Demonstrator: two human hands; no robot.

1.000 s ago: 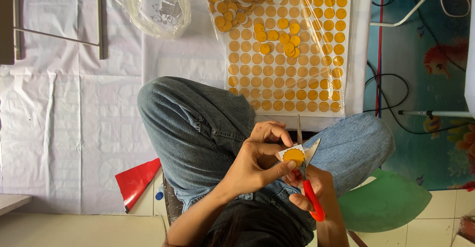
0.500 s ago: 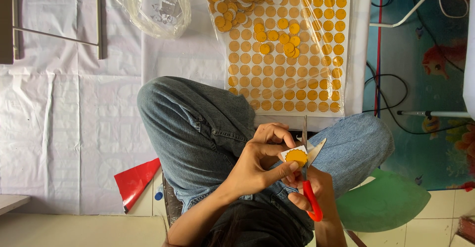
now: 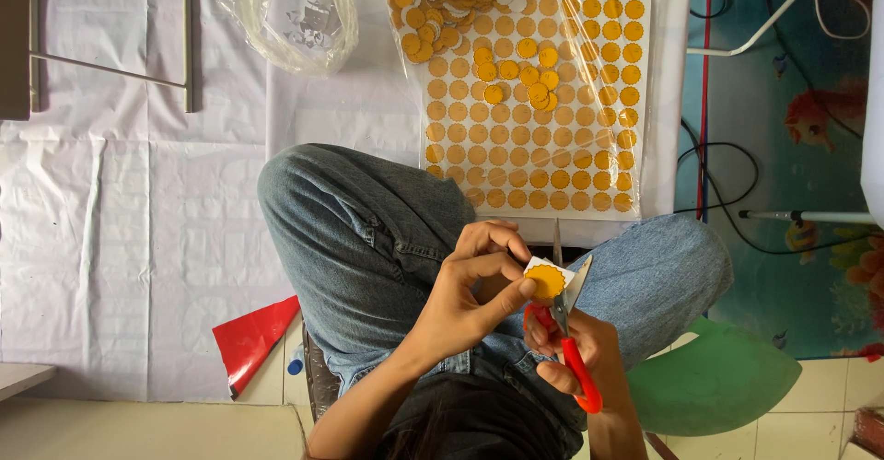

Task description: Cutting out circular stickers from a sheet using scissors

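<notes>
Head view: two hands (image 3: 479, 280), one scissors (image 3: 569, 331), one sticker (image 3: 545, 282).

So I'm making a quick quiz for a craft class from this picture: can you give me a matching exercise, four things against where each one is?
Things:
1. scalloped orange sticker
2. red-handled scissors
3. sheet of orange stickers
4. red paper

Places:
A. on the floor beside the person's knee, at the lower left of the view
B. in the right hand
C. flat on the white cloth, ahead of the knees
D. pinched in the left hand, between the open blades

Pairs: 1-D, 2-B, 3-C, 4-A
</notes>
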